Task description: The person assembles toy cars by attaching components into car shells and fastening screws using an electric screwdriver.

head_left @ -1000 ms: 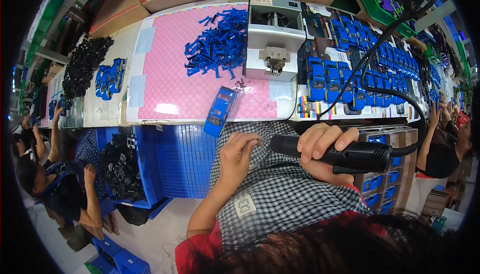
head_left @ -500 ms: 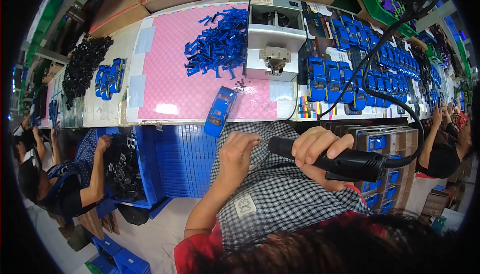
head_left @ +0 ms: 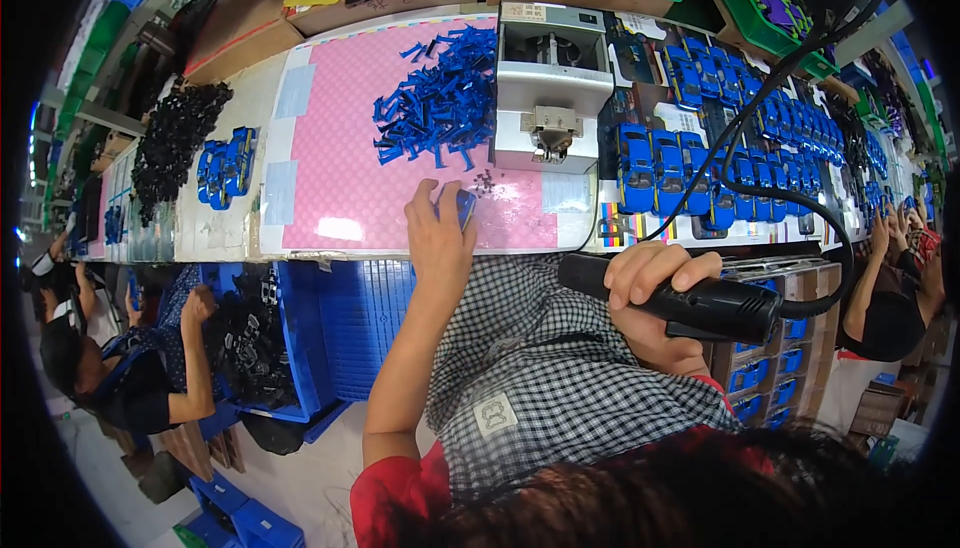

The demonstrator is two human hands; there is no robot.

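At the centre of the head view, clock positions read from the left hand:
- One bare left hand (head_left: 437, 233), fingers on one glossy blue plastic toy car (head_left: 464, 206); whether they pinch it or merely rest, cannot tell. Car, partly covered, at 1 to 2 o'clock, on or just over the pink patterned mat (head_left: 345, 173).
- One bare right hand (head_left: 655, 286), 3 to 4 o'clock, wrapped firmly around one black cylindrical corded tool (head_left: 715, 308), nose towards 9 to 10 o'clock.
- Loose tiny dark pieces (head_left: 485, 184), just beside the car. Likely hazard: a careless nudge of the car scatters them.
- Thick black cable (head_left: 846, 258), 3 o'clock. Possible hazard: a sharp tug drags it across the rows of blue toy cars (head_left: 637, 170), 2 to 3 o'clock.
- Paintwork: probably liable to scuffing, should the tool's nose slip against it.
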